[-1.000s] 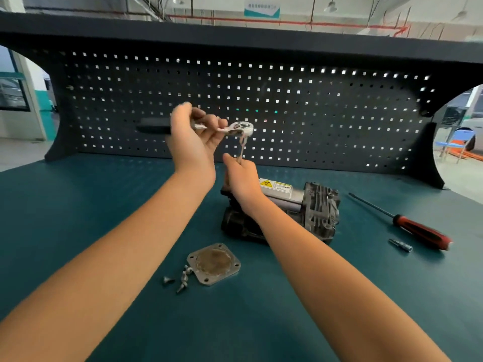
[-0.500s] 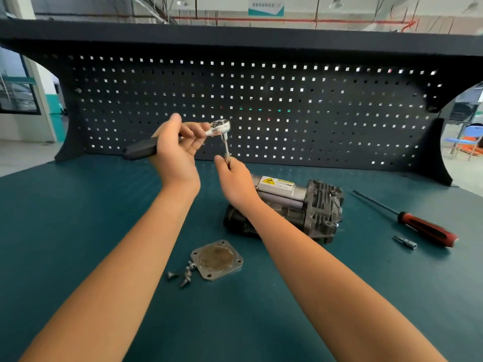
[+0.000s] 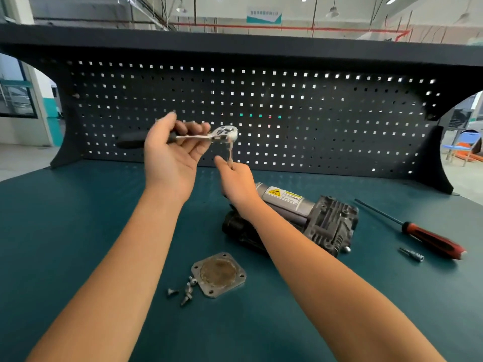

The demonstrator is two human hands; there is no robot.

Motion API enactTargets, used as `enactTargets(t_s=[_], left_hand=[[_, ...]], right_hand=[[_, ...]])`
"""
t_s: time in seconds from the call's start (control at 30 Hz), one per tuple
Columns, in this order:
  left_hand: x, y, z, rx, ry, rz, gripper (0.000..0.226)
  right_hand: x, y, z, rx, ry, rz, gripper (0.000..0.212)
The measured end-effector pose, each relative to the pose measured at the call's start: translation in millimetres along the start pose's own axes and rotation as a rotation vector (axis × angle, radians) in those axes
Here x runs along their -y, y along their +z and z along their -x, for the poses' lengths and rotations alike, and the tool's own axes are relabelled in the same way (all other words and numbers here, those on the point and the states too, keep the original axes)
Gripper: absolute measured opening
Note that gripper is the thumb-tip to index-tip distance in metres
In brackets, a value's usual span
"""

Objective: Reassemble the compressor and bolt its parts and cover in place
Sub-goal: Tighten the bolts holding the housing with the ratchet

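Teal bench [image 3: 78, 231]: compressor [image 3: 321, 220] lies lengthwise, finned head rightward; left hand [image 3: 170, 158] grips ratchet [image 3: 224, 134], handle pointing left; right hand [image 3: 237, 181] pinches its bit [image 3: 230, 155].

Bright even overhead light, soft shadows, bowed edges; the ratchet [image 3: 225, 133] is motion-blurred.

On the bench [image 3: 78, 231], the cover [image 3: 219, 274] lies before the compressor [image 3: 300, 218], bolts [image 3: 183, 291] at its left; a screwdriver [image 3: 423, 231] and perhaps a bit [image 3: 411, 254] lie right.

Teal table [image 3: 78, 231]; red-black screwdriver [image 3: 433, 237]; black perforated pegboard [image 3: 313, 113].
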State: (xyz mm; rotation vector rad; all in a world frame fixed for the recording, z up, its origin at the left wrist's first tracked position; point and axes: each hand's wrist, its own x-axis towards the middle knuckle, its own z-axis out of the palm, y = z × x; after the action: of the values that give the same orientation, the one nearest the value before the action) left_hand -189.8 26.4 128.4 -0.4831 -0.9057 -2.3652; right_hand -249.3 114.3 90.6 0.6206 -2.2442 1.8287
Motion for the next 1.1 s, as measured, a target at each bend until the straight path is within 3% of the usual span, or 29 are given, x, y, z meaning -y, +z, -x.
enactTargets(t_s=[0.13, 0.27, 0.37, 1.1], left_hand=[[-4.4, 31.7, 4.6, 0.216, 0.124, -0.009, 0.042], [9.8, 30.6, 5.6, 0.058, 0.013, -0.047, 0.036], [18.9, 23.4, 1.4, -0.033, -0.09, -0.008, 0.034], [25.3, 21.9, 6.2, -0.034, -0.083, 0.008, 0.031]], right_hand=[[28.0, -27.3, -23.6, -0.014, -0.093, -0.105, 0.048], [17.3, -47.4, -31.9, 0.19, 0.009, -0.087, 0.045], [-1.6, -46.7, -29.1, 0.243, 0.091, -0.106, 0.044], [-12.9, -47.4, -23.2, 0.144, 0.017, -0.117, 0.048]])
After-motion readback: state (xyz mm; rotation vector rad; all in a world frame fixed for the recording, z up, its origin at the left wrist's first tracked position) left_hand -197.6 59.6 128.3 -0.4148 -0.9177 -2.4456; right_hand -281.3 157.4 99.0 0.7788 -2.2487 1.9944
